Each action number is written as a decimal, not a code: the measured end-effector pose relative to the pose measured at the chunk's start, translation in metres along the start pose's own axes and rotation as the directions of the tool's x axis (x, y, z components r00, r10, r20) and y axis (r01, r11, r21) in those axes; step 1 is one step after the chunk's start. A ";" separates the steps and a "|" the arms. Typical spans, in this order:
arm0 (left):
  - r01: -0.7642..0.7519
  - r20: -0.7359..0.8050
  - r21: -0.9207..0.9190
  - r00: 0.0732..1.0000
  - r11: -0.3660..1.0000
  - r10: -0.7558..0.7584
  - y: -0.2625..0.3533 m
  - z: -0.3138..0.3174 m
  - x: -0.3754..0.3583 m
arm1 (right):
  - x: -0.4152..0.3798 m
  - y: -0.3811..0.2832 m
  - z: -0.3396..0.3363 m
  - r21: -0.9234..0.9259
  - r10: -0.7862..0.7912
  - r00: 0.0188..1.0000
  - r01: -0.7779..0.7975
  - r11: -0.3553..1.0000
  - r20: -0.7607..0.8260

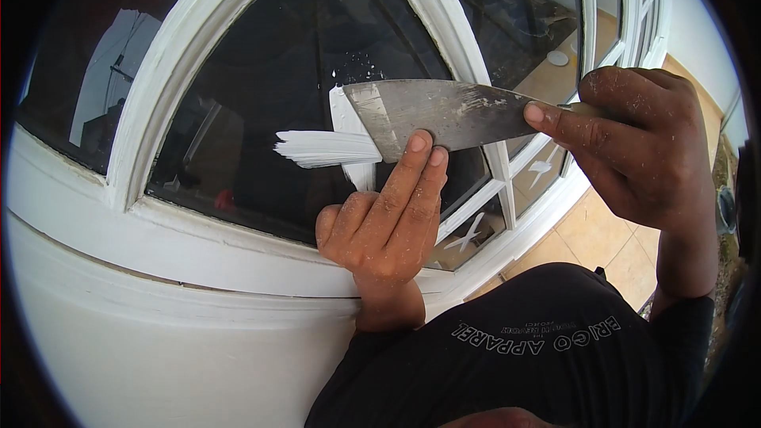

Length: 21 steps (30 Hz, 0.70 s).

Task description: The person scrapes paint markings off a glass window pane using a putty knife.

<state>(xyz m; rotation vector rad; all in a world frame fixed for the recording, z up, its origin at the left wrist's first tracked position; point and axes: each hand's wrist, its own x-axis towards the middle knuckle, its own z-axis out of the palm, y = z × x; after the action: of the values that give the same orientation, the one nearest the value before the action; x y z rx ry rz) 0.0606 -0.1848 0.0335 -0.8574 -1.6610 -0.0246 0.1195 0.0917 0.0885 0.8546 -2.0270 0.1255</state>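
Two outstretched fingertips (418,143) of the left hand (384,226) press up against the lower edge of the putty knife (444,113), the index and middle fingers laid straight and close together while the remaining fingers curl into the palm; this hand grips nothing, it only steadies the blade from below. The right hand (638,143) is closed around the knife's handle, which is almost wholly hidden in the fist, with its index finger stretched forward along the back of the blade near the handle end. The blade itself is wide, steel, flecked with dried white filler, and lies nearly level across the dark glass pane (261,95), its broad front edge pointing left. Just beyond that edge, touching the glass, sits a smear of white putty (325,148) drawn out in a streaked horizontal band, with a shorter vertical patch of the same white stuff meeting it under the blade's corner. Around the pane runs the white window frame (182,55), curved at the top, with straight glazing bars dividing smaller panes to the right. Below is the white sill, and at the bottom of the view the person's black shirt (539,357) with pale lettering; tan floor tiles (602,238) show at right.
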 end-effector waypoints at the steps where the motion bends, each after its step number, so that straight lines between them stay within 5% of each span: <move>1: 0.000 0.003 0.004 1.000 1.000 0.000 0.000 0.000 0.000 | 0.001 0.002 0.000 -0.013 -0.014 1.000 0.014 1.000 -0.023; 5: 0.038 -0.088 -0.019 0.995 0.999 -0.039 0.002 0.009 0.002 | 0.005 0.009 -0.005 -0.066 -0.084 0.996 0.084 0.994 -0.007; 18: -0.045 -0.045 -0.112 0.998 0.993 0.040 -0.002 0.000 0.001 | -0.016 -0.033 0.011 0.161 0.225 0.971 -0.235 0.959 0.075; 21: 0.014 -0.139 -0.117 0.990 0.993 -0.030 -0.002 0.006 -0.001 | -0.013 -0.040 0.017 0.188 0.223 0.974 -0.227 0.956 0.046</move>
<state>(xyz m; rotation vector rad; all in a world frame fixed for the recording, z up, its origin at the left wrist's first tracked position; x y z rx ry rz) 0.0547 -0.1840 0.0315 -0.9043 -1.5482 -0.1945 0.1370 0.0612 0.0595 0.7416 -2.1558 0.4470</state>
